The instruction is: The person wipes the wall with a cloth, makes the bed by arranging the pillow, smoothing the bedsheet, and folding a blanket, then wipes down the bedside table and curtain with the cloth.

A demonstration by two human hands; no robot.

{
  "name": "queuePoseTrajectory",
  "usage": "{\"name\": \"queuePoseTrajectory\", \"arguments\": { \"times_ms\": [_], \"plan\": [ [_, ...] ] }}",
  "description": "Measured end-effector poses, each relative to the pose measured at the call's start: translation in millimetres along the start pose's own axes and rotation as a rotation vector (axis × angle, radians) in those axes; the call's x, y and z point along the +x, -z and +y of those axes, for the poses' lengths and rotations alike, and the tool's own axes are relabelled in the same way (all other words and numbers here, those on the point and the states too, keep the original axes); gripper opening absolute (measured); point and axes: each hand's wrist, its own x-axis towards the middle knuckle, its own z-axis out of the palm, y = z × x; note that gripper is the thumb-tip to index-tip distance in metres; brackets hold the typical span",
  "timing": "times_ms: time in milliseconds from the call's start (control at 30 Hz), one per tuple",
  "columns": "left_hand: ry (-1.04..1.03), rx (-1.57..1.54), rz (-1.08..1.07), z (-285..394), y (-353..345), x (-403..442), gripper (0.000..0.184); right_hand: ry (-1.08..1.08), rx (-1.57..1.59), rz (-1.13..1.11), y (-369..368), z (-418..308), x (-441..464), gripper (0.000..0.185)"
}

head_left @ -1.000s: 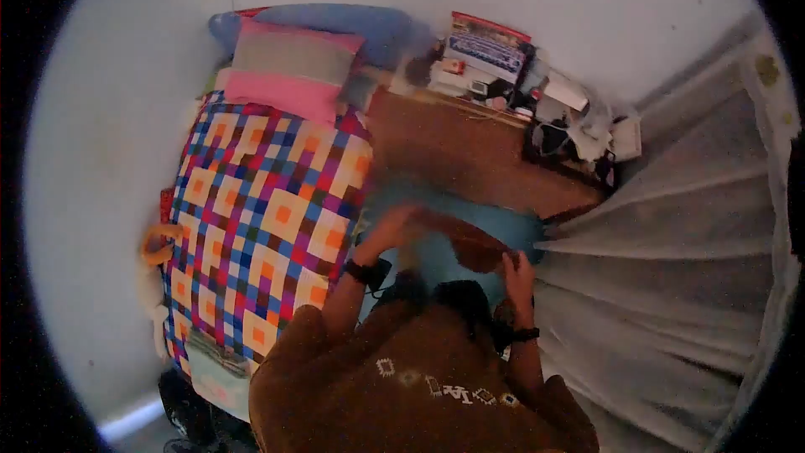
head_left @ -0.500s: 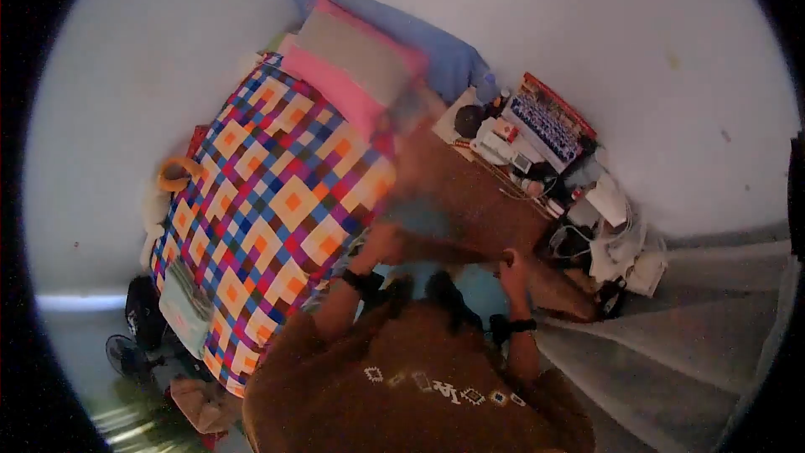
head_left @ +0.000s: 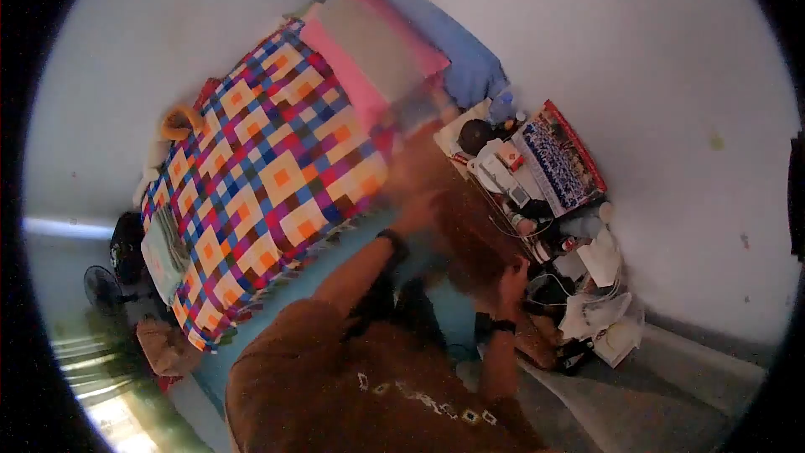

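A dark brown piece that looks like cloth (head_left: 474,239) hangs between my two hands, in front of the brown bedside cabinet. My left hand (head_left: 415,211), blurred by motion, is closed at the upper left end of it, close to the bed's edge. At the other end, my right hand (head_left: 511,283) pinches the cloth with bent fingers, beside the cluttered cabinet top. Dark bands circle both wrists. The cloth's outline is smeared and blends with the cabinet behind it, so its exact kind does not show.
A bed with a colourful checked cover (head_left: 272,176) lies to the left, with a pink and grey pillow (head_left: 373,42) and a blue pillow (head_left: 453,38). The cabinet top carries a framed group photo (head_left: 560,159), a round black object (head_left: 475,136), cables and papers. A fan (head_left: 102,287) stands far left.
My left hand has moved up and away from my body, its arm stretched further. The cloth, earlier a level strip between the hands, now slants and hangs wider. The view has shifted.
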Motion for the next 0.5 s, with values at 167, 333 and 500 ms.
{"name": "queuePoseTrajectory", "arguments": {
  "times_ms": [167,333,500],
  "plan": [
    [-0.013,-0.044,0.037,-52,-63,-4,0.050,0.232,-0.359,-0.022,-48,131,16,0.050],
    [0.071,-0.125,-0.257,-88,-93,-21,0.054,0.038,-0.390,-0.351,-49,97,-7,0.058],
    [0.063,-0.168,-0.218,-78,-89,-19,0.051,-0.133,-0.464,-0.409,-36,23,-29,0.056]
  ]
}}
